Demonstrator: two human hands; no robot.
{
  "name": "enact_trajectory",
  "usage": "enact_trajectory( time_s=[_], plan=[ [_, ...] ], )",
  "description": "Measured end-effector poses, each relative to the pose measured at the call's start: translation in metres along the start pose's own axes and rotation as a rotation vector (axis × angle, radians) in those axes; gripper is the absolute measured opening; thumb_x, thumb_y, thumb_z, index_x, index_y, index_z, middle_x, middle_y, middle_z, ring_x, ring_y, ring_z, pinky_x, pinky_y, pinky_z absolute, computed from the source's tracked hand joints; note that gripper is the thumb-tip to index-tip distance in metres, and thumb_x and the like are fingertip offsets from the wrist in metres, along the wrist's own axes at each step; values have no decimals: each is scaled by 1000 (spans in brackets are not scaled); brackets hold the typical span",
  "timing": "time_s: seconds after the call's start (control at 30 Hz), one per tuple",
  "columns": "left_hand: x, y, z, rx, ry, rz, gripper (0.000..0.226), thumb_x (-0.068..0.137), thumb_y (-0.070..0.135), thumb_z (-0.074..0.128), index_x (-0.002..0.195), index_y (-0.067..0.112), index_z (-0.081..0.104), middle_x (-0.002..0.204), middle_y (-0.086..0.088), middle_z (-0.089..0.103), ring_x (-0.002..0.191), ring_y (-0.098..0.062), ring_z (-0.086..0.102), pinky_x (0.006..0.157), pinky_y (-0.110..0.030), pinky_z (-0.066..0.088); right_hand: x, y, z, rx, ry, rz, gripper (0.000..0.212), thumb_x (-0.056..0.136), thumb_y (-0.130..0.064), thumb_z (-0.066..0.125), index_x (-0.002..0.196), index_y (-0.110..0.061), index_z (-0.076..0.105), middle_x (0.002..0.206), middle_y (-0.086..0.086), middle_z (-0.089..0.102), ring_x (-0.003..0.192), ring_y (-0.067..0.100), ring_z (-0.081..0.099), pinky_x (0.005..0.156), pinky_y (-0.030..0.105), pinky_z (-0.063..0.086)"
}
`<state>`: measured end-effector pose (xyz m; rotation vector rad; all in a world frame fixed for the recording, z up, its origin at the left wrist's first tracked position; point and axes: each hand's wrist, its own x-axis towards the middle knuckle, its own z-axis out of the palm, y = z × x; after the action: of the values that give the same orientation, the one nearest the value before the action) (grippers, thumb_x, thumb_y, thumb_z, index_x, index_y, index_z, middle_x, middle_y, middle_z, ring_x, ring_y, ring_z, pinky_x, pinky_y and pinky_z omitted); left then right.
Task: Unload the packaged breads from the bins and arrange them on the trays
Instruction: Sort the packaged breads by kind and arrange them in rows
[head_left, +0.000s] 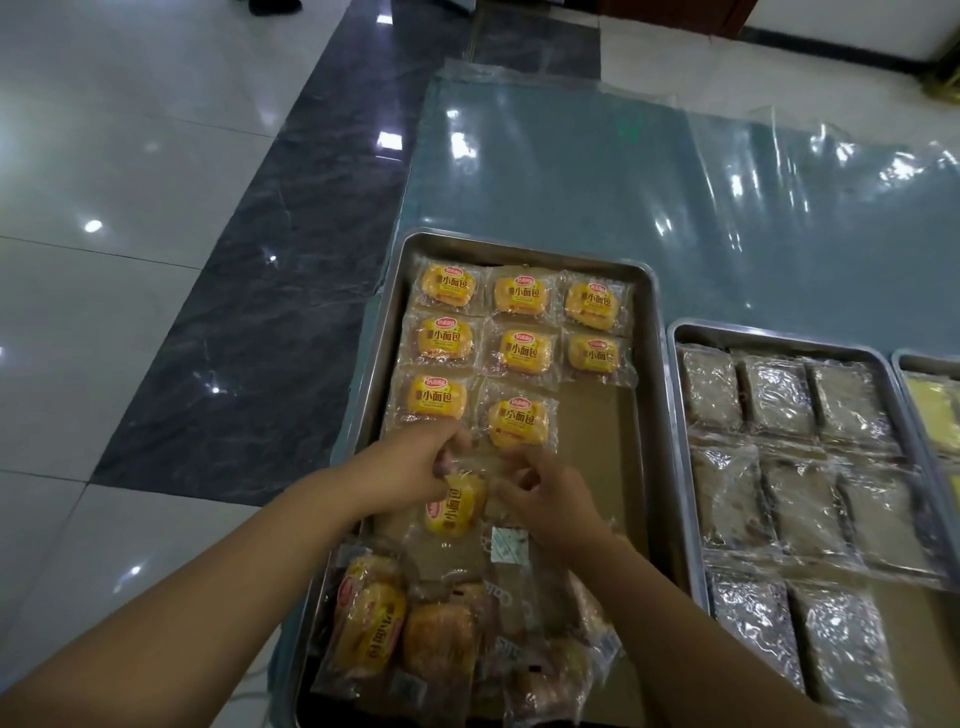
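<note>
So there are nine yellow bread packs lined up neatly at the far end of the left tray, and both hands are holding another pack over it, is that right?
Not quite. The head view shows eight packs lined up on the left tray: three, three, then two. The third row's right spot is bare. The rest holds: the left hand and right hand both hold another pack over it.

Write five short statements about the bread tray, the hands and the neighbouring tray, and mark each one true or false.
1. Both hands, left hand and right hand, hold one yellow bread packet. True.
2. The left tray has eight packets laid flat in rows. True.
3. The third row is full. False: it has two packets, and its right spot is bare.
4. The right tray is empty. False: it holds clear-wrapped pale breads.
5. A loose heap of packets lies at the tray's near end. True.
</note>
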<state>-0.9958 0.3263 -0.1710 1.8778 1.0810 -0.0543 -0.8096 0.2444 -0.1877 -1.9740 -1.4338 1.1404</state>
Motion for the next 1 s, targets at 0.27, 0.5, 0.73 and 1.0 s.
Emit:
enact_trajectory(
  time_s=[0.27,0.5,0.73,1.0],
  plan=[
    [44,57,7,-145,394,111,60,79,13,70,129,30,43,115,12,54,94,6,51,76,-12,43,3,5,-33,456,199,153,10,80,-19,73,77,-19,63,61,-6,65,53,2,58,50,16,45],
    [66,44,50,604,277,195,54,90,22,53,142,26,37,152,-5,29,141,-23,19,115,-40,8,25,44,-79,228,620,337,14,90,-22,57,84,-11,63,71,-1,61,67,16,58,52,24,37],
    [73,36,64,586,216,113,61,97,23,42,150,28,12,159,-6,7,144,-24,6,114,-37,0,23,58,-81,-201,593,176,26,88,-21,59,114,-21,54,110,3,54,76,14,48,57,24,34],
    [71,39,53,528,211,190,59,95,20,45,148,25,21,157,-5,14,143,-22,9,115,-34,5,24,57,-77,-335,515,84,32,88,-11,59,119,-14,56,115,7,54,91,25,59,66,30,41]
  ],
)
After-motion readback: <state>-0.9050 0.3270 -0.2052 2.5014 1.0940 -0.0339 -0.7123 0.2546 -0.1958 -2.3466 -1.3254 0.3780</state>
